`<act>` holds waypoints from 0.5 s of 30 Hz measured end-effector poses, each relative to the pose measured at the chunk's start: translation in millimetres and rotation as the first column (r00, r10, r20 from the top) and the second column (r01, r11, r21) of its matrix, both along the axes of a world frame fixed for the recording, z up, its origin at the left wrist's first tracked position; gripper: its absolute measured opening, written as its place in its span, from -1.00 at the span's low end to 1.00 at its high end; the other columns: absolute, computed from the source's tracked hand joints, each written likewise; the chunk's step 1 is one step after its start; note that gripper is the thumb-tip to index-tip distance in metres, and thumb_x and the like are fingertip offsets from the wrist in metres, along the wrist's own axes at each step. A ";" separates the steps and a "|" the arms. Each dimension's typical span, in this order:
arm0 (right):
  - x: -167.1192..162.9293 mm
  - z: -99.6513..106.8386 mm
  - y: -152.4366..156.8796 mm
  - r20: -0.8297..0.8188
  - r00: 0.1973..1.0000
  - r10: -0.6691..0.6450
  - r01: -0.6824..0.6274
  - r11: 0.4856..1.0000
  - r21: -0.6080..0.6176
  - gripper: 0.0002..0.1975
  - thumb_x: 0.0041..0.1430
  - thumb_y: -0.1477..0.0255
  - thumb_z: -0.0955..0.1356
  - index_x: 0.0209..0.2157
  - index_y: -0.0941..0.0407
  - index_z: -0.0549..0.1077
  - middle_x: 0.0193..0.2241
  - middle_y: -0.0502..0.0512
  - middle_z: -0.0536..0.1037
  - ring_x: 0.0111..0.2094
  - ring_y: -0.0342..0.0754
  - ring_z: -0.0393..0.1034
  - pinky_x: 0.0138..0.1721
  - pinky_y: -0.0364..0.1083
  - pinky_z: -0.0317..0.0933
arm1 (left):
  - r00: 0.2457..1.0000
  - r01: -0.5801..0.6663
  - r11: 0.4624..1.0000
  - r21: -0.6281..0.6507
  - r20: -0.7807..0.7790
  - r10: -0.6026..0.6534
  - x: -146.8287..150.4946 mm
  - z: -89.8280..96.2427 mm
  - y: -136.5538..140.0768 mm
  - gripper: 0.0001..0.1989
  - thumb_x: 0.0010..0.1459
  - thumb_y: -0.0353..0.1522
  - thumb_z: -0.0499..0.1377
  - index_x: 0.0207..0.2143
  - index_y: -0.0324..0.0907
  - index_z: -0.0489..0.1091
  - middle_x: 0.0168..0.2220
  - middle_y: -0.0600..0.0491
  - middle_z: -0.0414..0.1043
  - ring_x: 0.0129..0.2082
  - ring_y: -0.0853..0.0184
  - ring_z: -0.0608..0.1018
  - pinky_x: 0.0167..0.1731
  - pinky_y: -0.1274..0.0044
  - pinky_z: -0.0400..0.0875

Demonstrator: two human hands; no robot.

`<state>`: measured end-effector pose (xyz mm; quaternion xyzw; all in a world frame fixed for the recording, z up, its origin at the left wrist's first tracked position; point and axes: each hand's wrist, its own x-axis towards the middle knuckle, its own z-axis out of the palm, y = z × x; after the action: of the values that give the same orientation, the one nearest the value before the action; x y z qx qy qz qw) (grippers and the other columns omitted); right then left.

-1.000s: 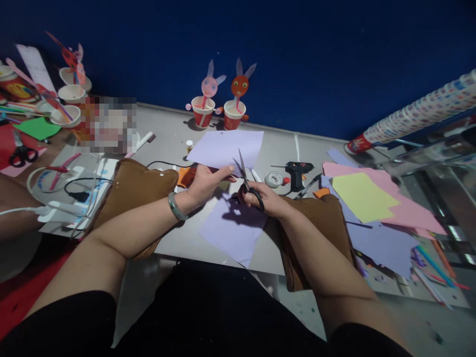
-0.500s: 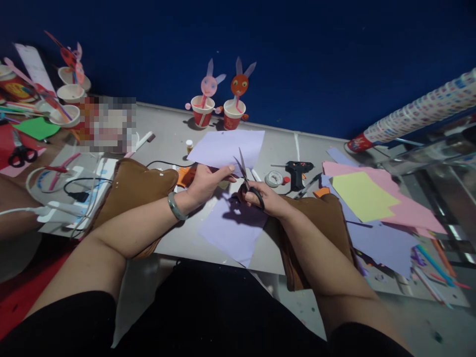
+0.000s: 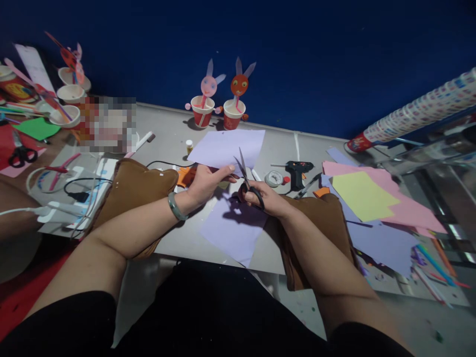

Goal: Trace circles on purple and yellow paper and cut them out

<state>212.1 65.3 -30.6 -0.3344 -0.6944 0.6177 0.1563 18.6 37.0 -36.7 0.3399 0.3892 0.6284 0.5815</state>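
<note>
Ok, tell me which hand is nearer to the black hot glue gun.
Right. The right hand, holding the scissors, is just left of the black hot glue gun and closer to the person; the left hand is farther left, beyond the scissors.

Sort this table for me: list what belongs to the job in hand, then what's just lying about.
Job in hand:
open metal scissors with black handles, in the right hand
upper pale purple paper sheet, in the left hand

Apparently just lying about:
black glue gun
round pale tape roll
yellow paper sheet
small white-capped bottle
</note>
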 end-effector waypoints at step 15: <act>0.8 -2.2 0.0 -0.012 1.000 0.003 -0.003 1.000 0.006 -0.30 -0.04 -0.28 0.43 -0.45 0.11 0.30 -0.54 -0.06 0.32 -0.50 -0.18 0.18 -0.44 -0.13 0.06 | 1.000 0.016 1.000 -0.022 0.011 -0.015 -0.2 0.1 -0.3 -0.69 -0.09 -0.23 0.50 -0.46 -0.25 0.51 -0.49 0.06 0.56 -0.51 0.40 0.59 -0.39 0.50 0.59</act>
<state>212.9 65.4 -32.8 -0.3292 -0.6956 0.6180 0.1605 18.4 36.7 -36.5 0.3328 0.3903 0.6213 0.5923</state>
